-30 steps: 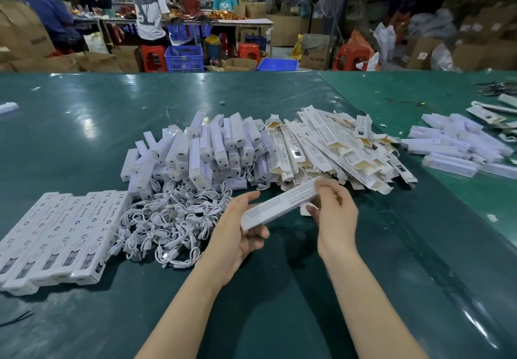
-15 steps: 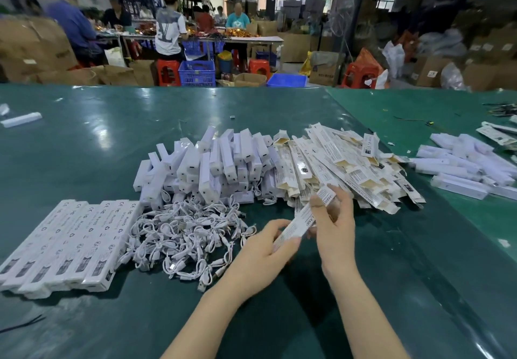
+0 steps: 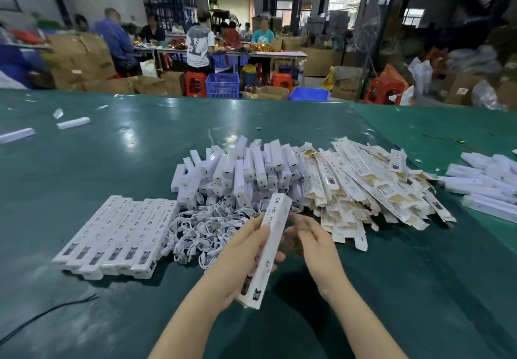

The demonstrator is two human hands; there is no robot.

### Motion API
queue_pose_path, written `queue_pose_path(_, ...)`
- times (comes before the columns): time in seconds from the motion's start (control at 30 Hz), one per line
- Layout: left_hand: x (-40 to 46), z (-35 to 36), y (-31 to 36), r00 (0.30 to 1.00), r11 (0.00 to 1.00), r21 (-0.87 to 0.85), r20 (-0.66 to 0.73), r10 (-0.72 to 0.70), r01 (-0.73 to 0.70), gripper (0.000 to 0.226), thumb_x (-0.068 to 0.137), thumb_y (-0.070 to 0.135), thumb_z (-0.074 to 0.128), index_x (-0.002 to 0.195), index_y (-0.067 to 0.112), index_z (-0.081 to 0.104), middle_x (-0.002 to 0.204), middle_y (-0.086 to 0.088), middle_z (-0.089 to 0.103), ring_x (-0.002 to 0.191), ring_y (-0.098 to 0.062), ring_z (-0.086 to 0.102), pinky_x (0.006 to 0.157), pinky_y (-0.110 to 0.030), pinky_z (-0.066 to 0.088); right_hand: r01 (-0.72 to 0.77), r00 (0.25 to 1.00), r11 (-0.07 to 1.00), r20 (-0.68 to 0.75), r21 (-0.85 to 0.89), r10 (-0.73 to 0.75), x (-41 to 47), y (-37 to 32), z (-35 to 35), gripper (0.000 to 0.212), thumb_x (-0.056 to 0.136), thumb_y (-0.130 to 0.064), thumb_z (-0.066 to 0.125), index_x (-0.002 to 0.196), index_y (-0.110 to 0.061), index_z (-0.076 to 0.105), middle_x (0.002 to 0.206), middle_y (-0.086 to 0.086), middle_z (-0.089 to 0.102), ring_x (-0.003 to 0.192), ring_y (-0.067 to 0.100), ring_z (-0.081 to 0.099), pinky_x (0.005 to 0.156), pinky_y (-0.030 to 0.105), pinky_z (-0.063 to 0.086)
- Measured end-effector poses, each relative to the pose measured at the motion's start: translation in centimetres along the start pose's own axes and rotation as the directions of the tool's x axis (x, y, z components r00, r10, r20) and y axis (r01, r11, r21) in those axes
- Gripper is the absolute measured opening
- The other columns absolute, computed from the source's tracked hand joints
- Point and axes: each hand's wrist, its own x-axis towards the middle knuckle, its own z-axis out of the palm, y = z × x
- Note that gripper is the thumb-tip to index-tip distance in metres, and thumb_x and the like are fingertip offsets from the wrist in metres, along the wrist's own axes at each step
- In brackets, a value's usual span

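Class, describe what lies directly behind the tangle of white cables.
A heap of short white units lies behind the cables, its front edge touching them. Whatever is under the heap is covered.

Green bench point(image 3: 112, 148). Row of closed white boxes point(image 3: 117, 235) side by side at left, touching tangle of white cables point(image 3: 207, 232). Behind the cables, heap of white sticks point(image 3: 240, 173); flat cartons point(image 3: 372, 187) piled to its right. Black cord point(image 3: 47, 314) at near left. Blue crate point(image 3: 223, 85) and red stool point(image 3: 195, 83) beyond bench.
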Motion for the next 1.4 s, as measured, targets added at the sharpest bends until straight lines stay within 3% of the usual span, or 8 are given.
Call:
queue_pose_path(0.3, -2.7, -3.3, 1.3, 0.978, 0.895, 0.436, -0.129, 0.167, -0.095, 0.031, 0.092, 0.033, 0.065, 0.116, 0.045, 0.049, 0.097, 0.016, 0.071, 0.082, -0.001, 0.068, 0.072, -0.025, 0.056, 0.089, 0.995, 0.973, -0.02, -0.214, -0.095, 0.8, -0.2, 3.0, 0.03, 0.098, -0.014, 0.05, 0.096, -0.041, 0.063, 0.088, -0.02, 0.069, 0.077, -0.002, 0.063, 0.075, 0.017, 0.05)
queue_pose_path(0.43, -5.0, -7.0, 2.1, 0.915, 0.744, 0.668, -0.301, 0.27, 0.0, 0.029, 0.089, 0.04, 0.067, 0.105, 0.045, 0.044, 0.096, 0.035, 0.051, 0.084, 0.022, 0.053, 0.066, -0.005, 0.039, 0.152, 0.987, 0.942, -0.008, -0.299, -0.162, 0.5, 0.1, 4.8, 0.026, 0.096, -0.017, 0.054, 0.098, -0.043, 0.057, 0.098, -0.018, 0.066, 0.085, -0.009, 0.058, 0.072, 0.002, 0.04)
queue_pose_path(0.63, -2.4, -12.5, 4.0, 0.73, 0.526, 0.8, -0.54, 0.418, 0.29, 0.013, 0.089, 0.022, 0.062, 0.089, 0.016, 0.05, 0.078, 0.002, 0.047, 0.075, -0.027, 0.045, 0.062, -0.035, 0.035, 0.177, 0.983, 0.908, 0.014, -0.381, -0.186, -0.5, 2.0, 5.5, 0.031, 0.096, -0.016, 0.054, 0.104, -0.046, 0.054, 0.111, -0.019, 0.061, 0.101, -0.002, 0.057, 0.088, 0.019, 0.045)
queue_pose_path(0.8, 1.1, -14.3, 3.7, 0.748, 0.382, 0.804, -0.579, 0.325, 0.457, 0.024, 0.092, 0.014, 0.055, 0.109, -0.003, 0.058, 0.113, -0.019, 0.053, 0.1, -0.037, 0.054, 0.08, -0.04, 0.047, 0.181, 0.98, 0.908, -0.007, -0.379, -0.199, -0.8, 2.1, 5.2, 0.043, 0.095, -0.01, 0.053, 0.097, -0.053, 0.052, 0.107, -0.018, 0.061, 0.095, -0.007, 0.056, 0.075, 0.006, 0.042)
queue_pose_path(1.03, 2.2, -13.4, 2.8, 0.721, 0.164, 0.793, -0.604, 0.339, 0.587, 0.042, 0.094, 0.034, 0.056, 0.126, 0.008, 0.049, 0.125, -0.013, 0.051, 0.117, -0.035, 0.048, 0.093, -0.042, 0.038, 0.167, 0.978, 0.936, -0.066, -0.31, -0.196, -0.9, 2.0, 4.9, 0.039, 0.094, -0.005, 0.054, 0.094, -0.044, 0.058, 0.103, -0.011, 0.063, 0.088, -0.006, 0.056, 0.072, 0.003, 0.04)
queue_pose_path(1.13, 2.2, -10.5, 3.0, 0.696, 0.221, 0.878, -0.473, 0.541, 0.425, 0.04, 0.093, 0.03, 0.059, 0.13, 0.015, 0.056, 0.126, -0.012, 0.053, 0.115, -0.034, 0.048, 0.092, -0.042, 0.035, 0.167, 0.973, 0.943, -0.105, -0.289, -0.205, -0.7, 1.8, 4.5, 0.032, 0.094, -0.006, 0.055, 0.095, -0.037, 0.061, 0.101, -0.008, 0.064, 0.086, -0.004, 0.057, 0.074, 0.005, 0.041)
queue_pose_path(1.27, 2.0, -4.3, 2.0, 0.572, 0.297, 0.946, -0.173, 0.802, -0.13, 0.03, 0.078, 0.0, 0.071, 0.107, 0.005, 0.07, 0.105, -0.015, 0.063, 0.093, -0.036, 0.06, 0.079, -0.038, 0.04, 0.141, 0.946, 0.92, -0.226, -0.364, -0.234, 0.5, 1.0, 2.9, 0.026, 0.092, -0.004, 0.054, 0.098, -0.028, 0.062, 0.103, -0.008, 0.059, 0.1, 0.01, 0.056, 0.088, 0.022, 0.042)
queue_pose_path(1.4, 2.4, 2.1, -1.2, 0.557, 0.259, 0.858, 0.037, 0.83, -0.443, 0.029, 0.073, -0.006, 0.07, 0.1, 0.004, 0.07, 0.099, -0.012, 0.063, 0.089, -0.029, 0.063, 0.078, -0.037, 0.051, -0.011, 0.877, 0.753, -0.369, -0.658, -0.31, 2.3, 0.0, 0.4, 0.024, 0.091, -0.014, 0.053, 0.108, -0.023, 0.067, 0.122, 0.002, 0.051, 0.118, 0.022, 0.037, 0.094, 0.032, 0.029)
